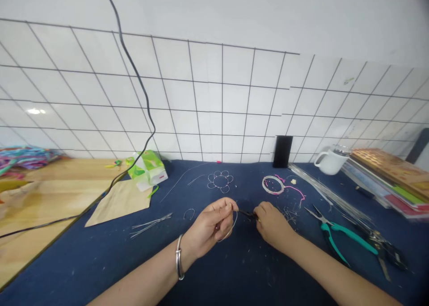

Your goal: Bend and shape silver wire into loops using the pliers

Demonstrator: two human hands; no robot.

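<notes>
My left hand point(216, 221), with a silver bangle at its wrist, pinches a thin wire point(235, 221) that curves in a loop below the fingers. My right hand point(273, 225) is closed around dark-handled pliers point(247, 213), whose tip reaches the wire at my left fingertips. Whether the jaws are closed on it is too small to tell. Beyond my hands lies a flower-shaped wire piece point(220, 181) with several round petals. A small bent wire point(189, 214) rests left of my left hand, and wire scraps point(290, 214) lie behind my right hand.
Teal-handled pliers point(350, 236) and a bundle of wires point(331, 194) lie at right. A white ring with pink cord point(273, 185), a white mug point(330, 161), stacked books point(389, 178) and a black box point(282, 151) stand farther back. Left are cut wires point(150, 224) and a tissue pack point(147, 169).
</notes>
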